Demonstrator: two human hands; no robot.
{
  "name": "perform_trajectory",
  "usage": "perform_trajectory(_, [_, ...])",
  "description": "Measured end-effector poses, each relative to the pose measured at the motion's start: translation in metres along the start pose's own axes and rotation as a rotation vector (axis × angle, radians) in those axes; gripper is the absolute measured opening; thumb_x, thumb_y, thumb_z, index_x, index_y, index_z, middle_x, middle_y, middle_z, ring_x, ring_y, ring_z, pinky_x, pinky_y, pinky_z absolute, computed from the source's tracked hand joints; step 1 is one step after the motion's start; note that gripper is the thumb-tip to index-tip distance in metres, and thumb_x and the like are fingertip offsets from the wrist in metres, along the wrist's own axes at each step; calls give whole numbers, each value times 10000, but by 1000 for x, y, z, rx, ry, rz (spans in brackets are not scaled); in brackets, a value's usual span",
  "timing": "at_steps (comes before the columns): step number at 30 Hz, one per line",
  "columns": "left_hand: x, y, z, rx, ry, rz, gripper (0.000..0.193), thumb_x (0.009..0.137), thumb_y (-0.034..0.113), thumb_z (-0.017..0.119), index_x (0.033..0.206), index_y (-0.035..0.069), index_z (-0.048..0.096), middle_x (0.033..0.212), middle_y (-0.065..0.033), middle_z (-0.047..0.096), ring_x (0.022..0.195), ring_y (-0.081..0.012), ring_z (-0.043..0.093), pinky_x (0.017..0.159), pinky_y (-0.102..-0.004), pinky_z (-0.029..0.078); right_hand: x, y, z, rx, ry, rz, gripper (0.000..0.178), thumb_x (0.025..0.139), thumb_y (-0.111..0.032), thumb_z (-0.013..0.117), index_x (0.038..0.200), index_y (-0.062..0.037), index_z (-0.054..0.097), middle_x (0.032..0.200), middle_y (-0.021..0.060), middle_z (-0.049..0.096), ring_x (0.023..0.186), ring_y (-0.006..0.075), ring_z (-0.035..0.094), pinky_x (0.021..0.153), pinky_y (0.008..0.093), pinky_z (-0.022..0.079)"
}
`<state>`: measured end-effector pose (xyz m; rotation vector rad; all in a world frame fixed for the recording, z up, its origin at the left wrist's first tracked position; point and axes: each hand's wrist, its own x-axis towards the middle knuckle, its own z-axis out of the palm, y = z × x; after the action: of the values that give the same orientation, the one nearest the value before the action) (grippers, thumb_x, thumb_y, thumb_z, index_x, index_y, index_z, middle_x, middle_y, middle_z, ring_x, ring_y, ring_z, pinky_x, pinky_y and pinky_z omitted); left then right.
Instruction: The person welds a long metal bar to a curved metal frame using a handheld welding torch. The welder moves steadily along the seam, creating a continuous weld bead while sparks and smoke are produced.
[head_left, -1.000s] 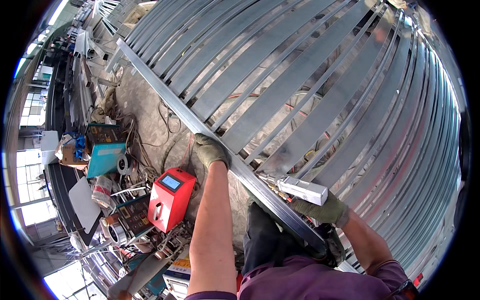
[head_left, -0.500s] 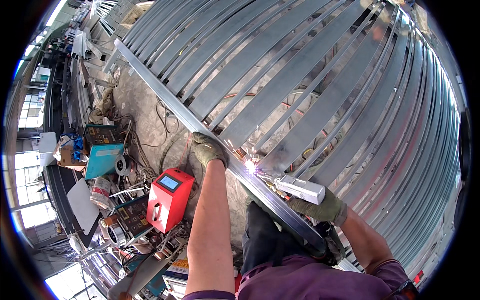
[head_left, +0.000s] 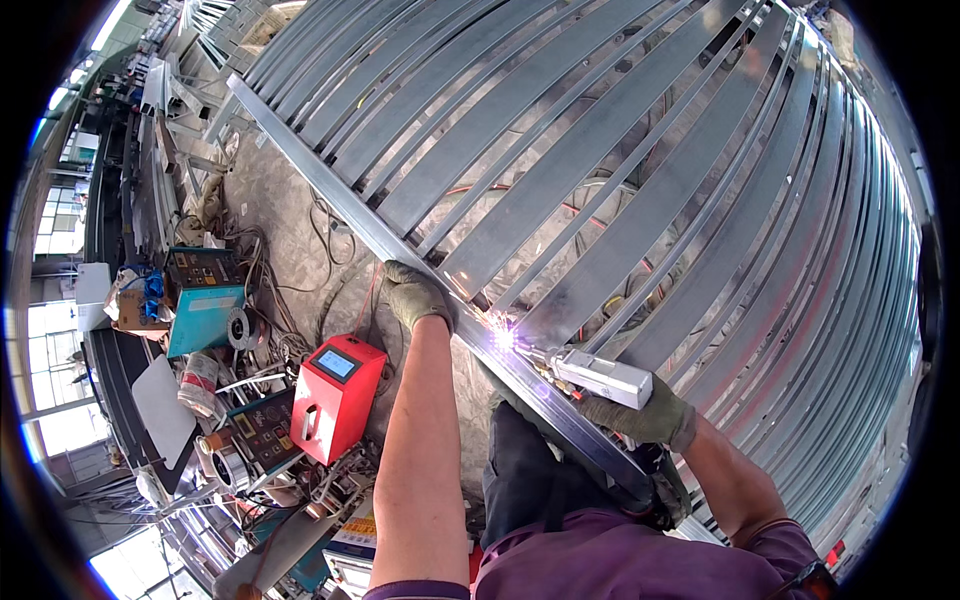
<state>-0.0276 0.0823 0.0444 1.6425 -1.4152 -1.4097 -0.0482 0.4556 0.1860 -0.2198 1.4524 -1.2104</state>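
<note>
My right hand (head_left: 645, 418), in a green work glove, is wrapped round a welding torch (head_left: 600, 378) with a white boxy body. Its nozzle points left at a bright purple-white arc with sparks, where a grey metal slat (head_left: 565, 300) meets the long edge rail (head_left: 350, 215). My left hand (head_left: 415, 295), gloved too, grips that rail a little farther up, left of the arc. Its fingers curl over the rail's edge and are partly hidden. Many parallel metal slats run from the rail to the upper right, forming a large frame.
Left of my forearm stands a red machine (head_left: 338, 398) with a small screen. Beyond it are a teal welding unit (head_left: 207, 310), wire spools (head_left: 242, 328) and tangled cables (head_left: 275, 300) on the concrete floor. More cables and hoses lie under the slats. Metal profiles are stacked at the far left.
The torch and the arc have shifted very slightly to the right. Sparks near my left hand have thinned out. My left hand stays on the rail.
</note>
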Motion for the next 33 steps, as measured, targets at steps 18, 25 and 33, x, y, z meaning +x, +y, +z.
perform_trajectory(18, [7, -7, 5, -32, 25, -45, 726, 1127, 600, 351, 1366, -5, 671, 1211, -196, 764, 1072, -349, 736, 967, -426, 563, -3, 10, -2, -162, 58, -89, 510, 957, -282, 845, 1398, -83, 686, 1291, 101, 768, 1169, 185, 739, 997, 328, 597])
perform_trajectory(25, [25, -23, 3, -73, -36, -27, 737, 1128, 604, 324, 1377, 3, 673, 1273, -236, 742, 1147, -389, 724, 990, -441, 557, -5, 4, 0, -76, 36, -58, 494, 950, -258, 850, 1385, -87, 688, 1292, 85, 768, 1177, 181, 737, 1007, 327, 599])
perform_trajectory(33, [48, -46, 3, -94, -9, 27, 732, 1131, 592, 321, 1383, -2, 667, 1284, -241, 737, 1186, -411, 705, 1021, -450, 538, -8, 4, 1, -165, 79, -57, 467, 950, -284, 849, 1359, -105, 712, 1271, 84, 777, 1158, 187, 746, 992, 333, 606])
